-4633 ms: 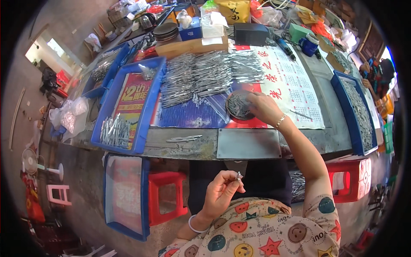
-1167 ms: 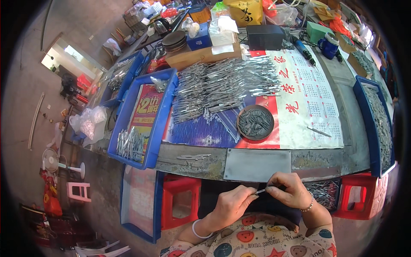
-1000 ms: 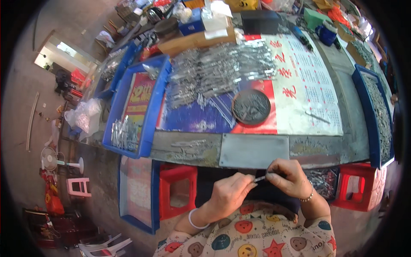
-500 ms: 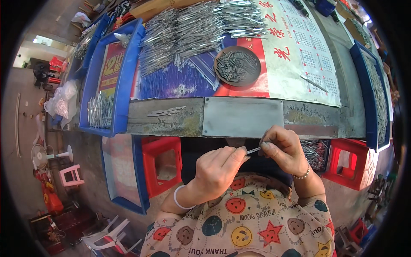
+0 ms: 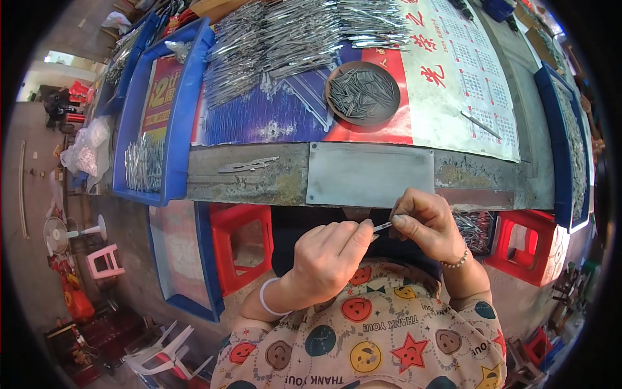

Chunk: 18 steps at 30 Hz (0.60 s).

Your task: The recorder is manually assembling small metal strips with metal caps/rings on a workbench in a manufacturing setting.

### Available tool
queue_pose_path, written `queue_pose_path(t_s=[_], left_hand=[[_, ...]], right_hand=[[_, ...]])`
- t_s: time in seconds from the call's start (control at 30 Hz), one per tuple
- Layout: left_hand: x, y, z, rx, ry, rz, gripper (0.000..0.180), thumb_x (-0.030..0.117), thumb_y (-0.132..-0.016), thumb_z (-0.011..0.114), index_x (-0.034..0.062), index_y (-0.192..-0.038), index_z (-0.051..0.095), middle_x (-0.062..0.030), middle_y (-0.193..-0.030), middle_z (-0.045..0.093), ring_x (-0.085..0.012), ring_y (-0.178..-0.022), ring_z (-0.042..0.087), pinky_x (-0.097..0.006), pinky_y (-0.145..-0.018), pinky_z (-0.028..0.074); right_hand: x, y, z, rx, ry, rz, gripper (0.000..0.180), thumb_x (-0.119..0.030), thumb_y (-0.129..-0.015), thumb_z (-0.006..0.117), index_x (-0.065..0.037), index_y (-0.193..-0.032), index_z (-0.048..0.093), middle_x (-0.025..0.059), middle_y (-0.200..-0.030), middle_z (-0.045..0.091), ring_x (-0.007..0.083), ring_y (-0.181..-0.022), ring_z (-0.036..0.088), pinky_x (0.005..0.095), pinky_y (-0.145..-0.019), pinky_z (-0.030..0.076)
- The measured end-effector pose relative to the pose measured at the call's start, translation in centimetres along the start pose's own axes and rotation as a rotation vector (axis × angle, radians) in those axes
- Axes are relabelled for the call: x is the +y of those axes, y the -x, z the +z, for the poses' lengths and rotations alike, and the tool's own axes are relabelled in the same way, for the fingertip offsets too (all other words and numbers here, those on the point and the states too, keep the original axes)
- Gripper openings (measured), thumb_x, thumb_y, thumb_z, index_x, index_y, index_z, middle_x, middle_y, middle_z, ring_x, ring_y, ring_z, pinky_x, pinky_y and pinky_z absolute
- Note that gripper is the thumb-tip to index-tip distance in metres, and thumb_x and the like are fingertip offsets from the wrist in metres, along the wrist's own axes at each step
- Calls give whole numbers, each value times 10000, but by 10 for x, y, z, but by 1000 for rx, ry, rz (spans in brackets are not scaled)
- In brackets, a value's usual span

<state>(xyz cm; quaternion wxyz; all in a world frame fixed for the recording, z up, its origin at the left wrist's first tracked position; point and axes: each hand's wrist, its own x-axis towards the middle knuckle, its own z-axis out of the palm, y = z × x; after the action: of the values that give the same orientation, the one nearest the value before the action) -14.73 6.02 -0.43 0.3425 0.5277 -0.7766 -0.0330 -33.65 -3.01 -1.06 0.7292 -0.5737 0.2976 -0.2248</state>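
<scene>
A slim silver metal piece (image 5: 383, 227) spans the gap between my two hands, just in front of the bench edge. My left hand (image 5: 329, 258) is closed, its thumb and forefinger pinching one end. The thumb and fingers of my right hand (image 5: 427, 227) close on the other end; a thin dark sliver seems to show by its fingertips, too small to name. Beyond them, a flat grey metal plate (image 5: 369, 174) is fixed at the bench edge. Behind it stands a round brown bowl (image 5: 330, 100) of small dark metal slivers (image 5: 364, 94).
Long silver metal pieces (image 5: 301, 39) lie in heaps at the back. A blue tray (image 5: 173, 136) with similar pieces is at left, another blue tray (image 5: 562, 152) at right. Several loose strips (image 5: 249, 165) and a single rod (image 5: 481, 124) lie on the bench. Red stools (image 5: 241, 249) stand below.
My hands stay pinched on the metal piece, nearly in place. The view has shifted slightly, so the bench things sit a little differently in it.
</scene>
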Motion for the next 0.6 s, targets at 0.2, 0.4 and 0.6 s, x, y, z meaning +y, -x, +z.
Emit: queue_pose_path(t_s=[0.2,0.4,0.6], left_hand=[[-3,0,0,3,-7,10,256,25,-715,660,-57,-953,610,-62,-711,518,-161,-532,518,-272,-445,396],[-3,-2,0,7,-30,20,262,23,-713,660,-58,-958,612,-62,-714,516,-155,-531,509,-268,-443,387],[-4,-3,0,-13,-54,37,247,37,-732,651,-56,-958,614,-56,-708,510,-150,-522,496,-267,-435,372]], right_hand=[[3,-3,0,1,-21,23,175,-124,-917,594,-8,-810,521,1,-694,566,43,-624,497,204,-548,429],[5,-5,-2,-8,-30,18,185,-127,-915,599,-12,-797,516,-8,-687,556,36,-614,490,202,-539,425],[6,-6,-2,5,-36,36,192,-130,-912,605,-17,-790,509,-19,-683,541,32,-615,486,200,-534,423]])
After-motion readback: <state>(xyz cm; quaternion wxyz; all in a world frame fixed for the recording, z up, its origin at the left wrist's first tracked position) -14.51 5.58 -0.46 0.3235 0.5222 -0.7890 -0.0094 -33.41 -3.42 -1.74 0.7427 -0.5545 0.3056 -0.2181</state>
